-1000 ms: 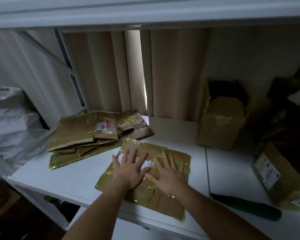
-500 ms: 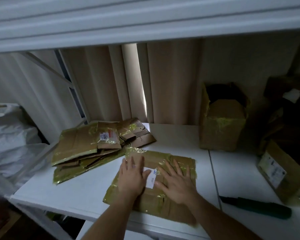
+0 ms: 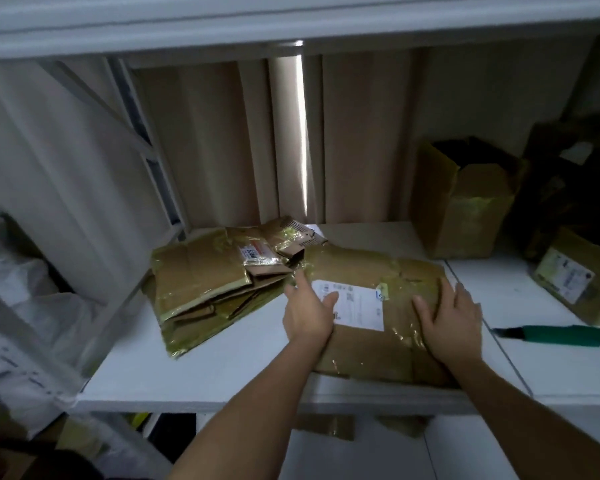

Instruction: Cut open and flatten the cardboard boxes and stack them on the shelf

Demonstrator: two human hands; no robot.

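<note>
A flattened cardboard box (image 3: 364,271) with a white shipping label and shiny tape lies on the white shelf (image 3: 222,368) in front of me. My left hand (image 3: 307,311) grips its left edge, thumb on the label. My right hand (image 3: 447,318) lies on its right side, fingers over the far right edge. Just left of it sits a pile of flattened boxes (image 3: 205,278), one with a red and white sticker. A green-handled knife (image 3: 561,336) lies on the shelf to the right, apart from both hands.
An open upright cardboard box (image 3: 465,202) stands at the back right. A labelled box (image 3: 575,275) and dark clutter sit at the far right. Beige curtains hang behind. White plastic bags (image 3: 21,306) lie left. More cardboard shows on the lower shelf.
Both hands have moved apart from the middle of the flattened box to its left and right sides. The white label, partly covered before, now shows. The view has shifted closer and rightward.
</note>
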